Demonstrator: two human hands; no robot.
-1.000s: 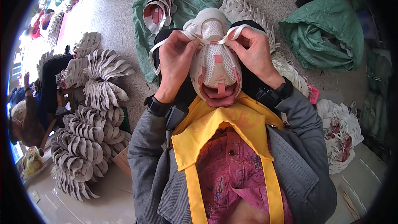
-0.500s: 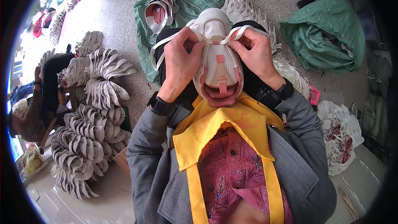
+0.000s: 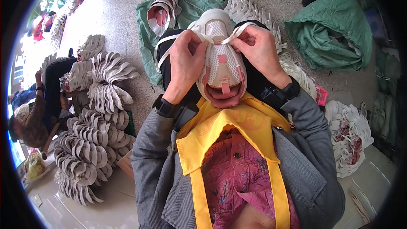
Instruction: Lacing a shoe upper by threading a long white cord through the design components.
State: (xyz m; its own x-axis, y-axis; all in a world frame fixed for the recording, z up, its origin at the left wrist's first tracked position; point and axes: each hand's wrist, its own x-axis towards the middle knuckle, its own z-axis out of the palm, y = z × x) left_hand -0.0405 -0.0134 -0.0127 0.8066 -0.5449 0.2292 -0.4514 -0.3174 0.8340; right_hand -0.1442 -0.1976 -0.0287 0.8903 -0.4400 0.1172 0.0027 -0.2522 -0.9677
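Observation:
A white and pink mesh shoe upper (image 3: 224,65) rests on my lap, its toe pointing away from me and its pink heel opening near the yellow apron (image 3: 229,123). My left hand (image 3: 185,57) pinches a white shoelace (image 3: 167,39) at the left of the upper; part of that lace loops out past the hand. On the other side, my right hand (image 3: 256,53) pinches the lace's other length, drawn over the front eyelets. Both hands sit close to the upper, their fingertips partly hidden by the lace.
Stacked shoe uppers (image 3: 87,144) pile up at the left, near another person (image 3: 32,123). Ahead lies a green sack (image 3: 146,55) with several nested uppers (image 3: 163,10) on it. To the right are a second green sack (image 3: 328,34), loose white laces (image 3: 296,70) and a bundle of uppers (image 3: 347,138).
The shoe upper has shifted very slightly to the left with both hands. My right hand's fingers have closed in a little nearer the upper's lacing; both hands still pinch the lace.

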